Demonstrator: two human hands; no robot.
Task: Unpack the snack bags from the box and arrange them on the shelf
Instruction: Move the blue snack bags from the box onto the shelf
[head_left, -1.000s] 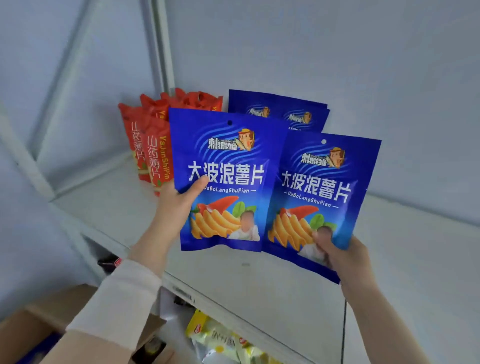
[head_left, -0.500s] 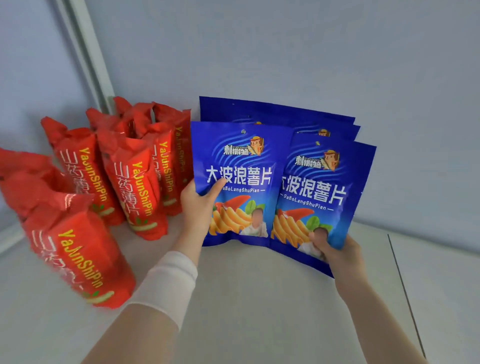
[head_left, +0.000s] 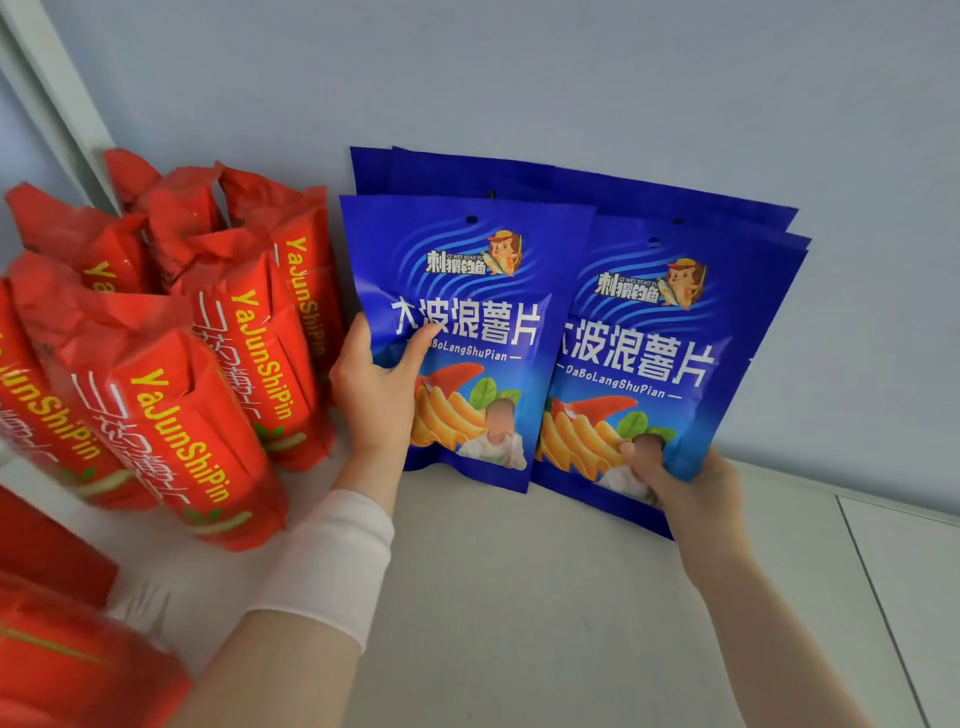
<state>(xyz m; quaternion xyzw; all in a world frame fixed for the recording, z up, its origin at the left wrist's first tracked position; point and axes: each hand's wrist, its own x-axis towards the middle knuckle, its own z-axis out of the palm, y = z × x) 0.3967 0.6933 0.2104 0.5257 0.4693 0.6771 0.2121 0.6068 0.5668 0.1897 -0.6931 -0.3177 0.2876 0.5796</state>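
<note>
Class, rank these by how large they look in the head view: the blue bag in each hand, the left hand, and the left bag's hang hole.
1. Left bag and right bag: they look alike, so no ranking between them.
2. Left hand.
3. Hang hole.

Back wall (head_left: 571, 78): plain pale blue-grey, smooth, spanning the far side from left to right.
Post (head_left: 57, 88): white upright at the far left corner, leaning in the wide-angle view.
Side wall (head_left: 10, 135): a narrow strip of the same pale blue, left of the post.
Shelf (head_left: 519, 597): flat off-white board meeting the back wall.
Seam (head_left: 877, 597): thin dark line crossing the board on the right, near to far.
Light: soft and even, with faint shadows.
</note>
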